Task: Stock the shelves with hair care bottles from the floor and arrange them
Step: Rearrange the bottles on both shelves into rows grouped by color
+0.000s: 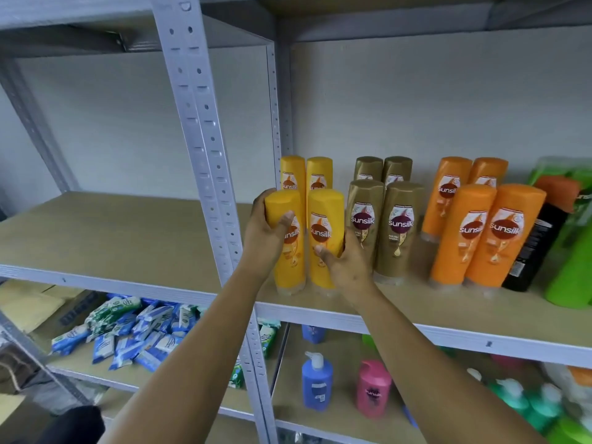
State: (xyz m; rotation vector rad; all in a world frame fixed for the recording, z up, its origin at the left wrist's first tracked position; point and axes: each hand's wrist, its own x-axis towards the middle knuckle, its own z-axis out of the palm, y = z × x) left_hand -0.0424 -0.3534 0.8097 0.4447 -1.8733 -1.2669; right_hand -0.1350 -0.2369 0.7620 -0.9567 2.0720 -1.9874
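1. While both arms reach up from the lower centre of the frame, the left hand (266,233) grips the front-left yellow bottle (286,245), thumb curled across its label.
2. Right hand (347,265) holds the front-right yellow bottle (325,238) low down, fingers (322,251) wrapped round its base half.
3. Both bottles stand upright, caps down, on the shelf (320,307) at centre frame, touching side by side.
4. Two more yellow bottles (306,173) stand just behind.
5. Gold bottles (382,219) and orange bottles (480,225) stand in rows to the right.
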